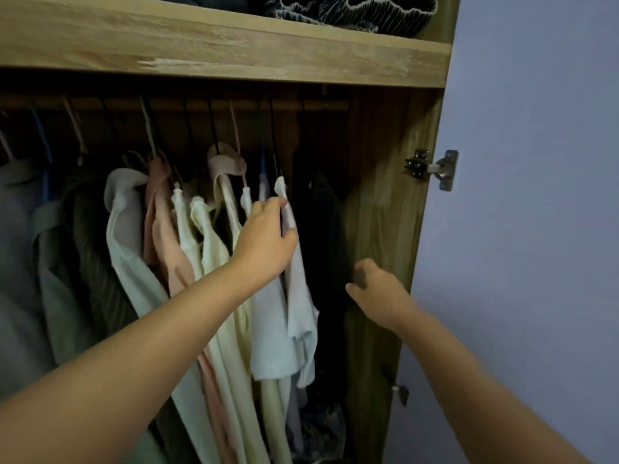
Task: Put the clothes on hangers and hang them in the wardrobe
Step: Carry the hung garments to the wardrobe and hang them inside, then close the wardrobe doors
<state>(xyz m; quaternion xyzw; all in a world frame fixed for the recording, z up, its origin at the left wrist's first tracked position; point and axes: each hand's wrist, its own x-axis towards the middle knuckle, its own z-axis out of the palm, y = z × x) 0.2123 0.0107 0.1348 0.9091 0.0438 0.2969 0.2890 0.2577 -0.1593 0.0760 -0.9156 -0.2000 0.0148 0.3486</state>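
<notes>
Clothes [214, 262] hang crowded on hangers [234, 135] from the wooden rail [201, 103] under the wardrobe shelf [234, 48], long axes running down toward 6 o'clock. A dark garment [321, 229] hangs at 3 o'clock of them, against the side panel [382, 212]. The left hand [264, 239] curls its fingers round the pale lilac top [284, 313]. The right hand [378, 293], loosely curled, touches the dark garment; whether it grips cannot be told.
</notes>
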